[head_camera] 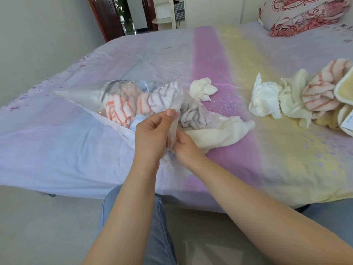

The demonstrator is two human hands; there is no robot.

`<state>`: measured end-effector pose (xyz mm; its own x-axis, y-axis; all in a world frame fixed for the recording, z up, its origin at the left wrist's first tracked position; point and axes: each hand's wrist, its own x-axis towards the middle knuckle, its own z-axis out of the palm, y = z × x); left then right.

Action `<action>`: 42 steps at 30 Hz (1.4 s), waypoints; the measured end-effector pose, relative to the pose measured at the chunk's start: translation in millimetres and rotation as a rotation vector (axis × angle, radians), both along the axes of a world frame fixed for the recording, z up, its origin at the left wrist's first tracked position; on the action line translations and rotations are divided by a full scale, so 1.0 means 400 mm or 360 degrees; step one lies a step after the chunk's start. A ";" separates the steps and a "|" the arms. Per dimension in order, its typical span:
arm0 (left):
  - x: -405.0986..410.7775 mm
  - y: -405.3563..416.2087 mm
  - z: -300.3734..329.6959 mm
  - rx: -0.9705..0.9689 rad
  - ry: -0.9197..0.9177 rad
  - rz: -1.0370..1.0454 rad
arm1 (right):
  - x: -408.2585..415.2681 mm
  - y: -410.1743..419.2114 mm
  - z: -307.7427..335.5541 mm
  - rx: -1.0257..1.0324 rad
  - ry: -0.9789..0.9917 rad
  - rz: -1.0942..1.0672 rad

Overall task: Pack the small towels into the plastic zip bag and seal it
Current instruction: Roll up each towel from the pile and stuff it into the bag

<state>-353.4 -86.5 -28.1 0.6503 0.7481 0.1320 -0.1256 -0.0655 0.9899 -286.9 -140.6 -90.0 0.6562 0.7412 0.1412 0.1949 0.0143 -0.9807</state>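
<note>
On the bed [219, 77], mid-frame, the left hand [150, 134] and right hand [183, 146] both pinch the towel-filled plastic bag's [118, 96] mouth.

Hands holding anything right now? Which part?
Both hold the plastic zip bag at its open mouth edge: left hand pinches the film from one side, right hand from the other. Neither grips a towel.

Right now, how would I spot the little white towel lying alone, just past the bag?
Start at the pink stripe running down the bed cover, then find the plastic zip bag of striped towels. Just past the bag's open end sits the crumpled white towel: plain, alone and apart from the towel pile farther right.
</note>
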 end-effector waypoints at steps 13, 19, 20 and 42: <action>-0.002 -0.001 -0.042 0.0041 0.0056 -0.0049 | 0.100 -0.175 -0.059 -0.0054 -0.0624 -0.1039; 0.000 -0.014 -0.049 0.0031 0.0063 -0.0017 | 0.235 -0.281 -0.155 -0.1434 -0.0751 -0.0852; -0.001 -0.014 -0.048 0.0032 0.0066 -0.0017 | 0.236 -0.279 -0.160 -0.1312 -0.0817 -0.0940; -0.058 0.015 -0.020 -0.0090 0.0010 -0.0118 | 0.049 0.072 -0.096 -0.0820 -0.1131 0.0509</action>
<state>-376.5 -80.4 -36.2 0.7050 0.7038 0.0869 -0.1221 -0.0002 0.9925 -267.4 -111.9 -128.4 0.2960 0.9546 0.0346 0.8134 -0.2329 -0.5331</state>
